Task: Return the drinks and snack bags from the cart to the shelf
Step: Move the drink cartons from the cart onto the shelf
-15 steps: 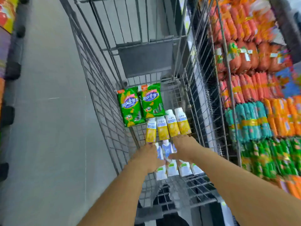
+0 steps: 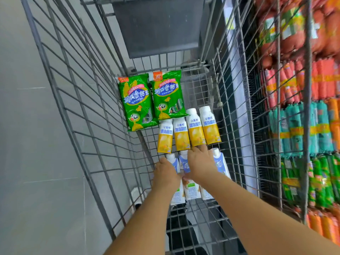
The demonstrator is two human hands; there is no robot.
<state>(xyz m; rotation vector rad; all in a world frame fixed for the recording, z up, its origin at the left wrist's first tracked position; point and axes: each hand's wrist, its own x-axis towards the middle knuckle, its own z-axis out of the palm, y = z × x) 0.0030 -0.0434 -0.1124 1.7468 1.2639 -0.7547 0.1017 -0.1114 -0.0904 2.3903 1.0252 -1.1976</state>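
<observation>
Floor (image 2: 36, 144): grey tile, left of the cart, seen through the wire side.

Cart (image 2: 88, 126): grey wire basket, viewed from above; a dark flap panel (image 2: 156, 24) hangs at the far end. All drinks and snack bags lie flat on its wire bottom.

Snack bags, two, green: left bag (image 2: 136, 103) and right bag (image 2: 168, 94), side by side and touching, at the far left of the basket bottom, each with a cartoon figure and an orange corner tab.

Yellow bottles (image 2: 189, 130), four: white tops, yellow lower halves, in a row just right of and nearer than the bags, caps pointing away. The left pair sits slightly nearer the viewer than the right pair.

Blue cartons (image 2: 219, 161), a row nearest the viewer, white and blue, largely covered by the hands; the count cannot be told for certain.

Left hand (image 2: 165, 172): reaching down onto the leftmost blue carton (image 2: 173, 161), fingers curled over it; whether they close round it cannot be told.

Right hand (image 2: 200, 164): lying over the middle cartons, fingers reaching forward, fingertips (image 2: 202, 147) touching the near ends of the yellow bottles. Grip cannot be told.

Shelf (image 2: 298, 126): right of the cart, beyond its wire side, stacked with sausage packs in bands: red and orange at the far end, teal in the middle, green and orange nearest.
</observation>
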